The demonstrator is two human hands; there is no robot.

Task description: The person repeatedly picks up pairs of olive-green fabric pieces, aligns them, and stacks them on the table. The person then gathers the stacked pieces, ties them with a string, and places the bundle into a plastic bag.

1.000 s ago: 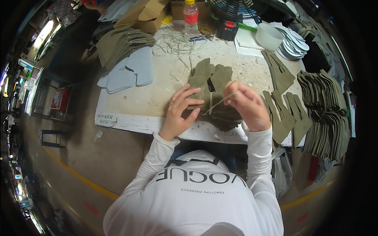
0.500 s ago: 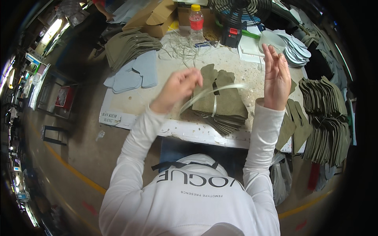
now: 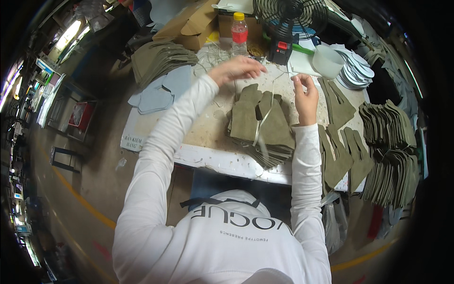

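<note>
A bundle of olive-green, glove-shaped fabric pieces (image 3: 260, 120) lies on the table before me, stacked with its layered edge toward me. A thin pale strip (image 3: 266, 116) runs over the bundle's top and rises from its far side between my hands. My left hand (image 3: 239, 68) is above the far side, slightly smeared, its fingertips drawn together at the strip. To the right, my right hand (image 3: 306, 97) is closed with thumb and forefinger pinched on the strip; its far end is too fine to follow.
Loose olive pieces (image 3: 338, 161) and tall olive stacks (image 3: 390, 175) line the right side. Grey-blue pieces (image 3: 153, 98) and another olive stack (image 3: 161, 61) are at left. A bottle (image 3: 239, 35), a black fan (image 3: 283, 28) and a translucent bowl (image 3: 327, 61) stand at the back.
My left hand has moved away from me and to the right, my right hand lower and left. The strip's loose loop now stretches upward from the bundle. More loose olive pieces show at right.
</note>
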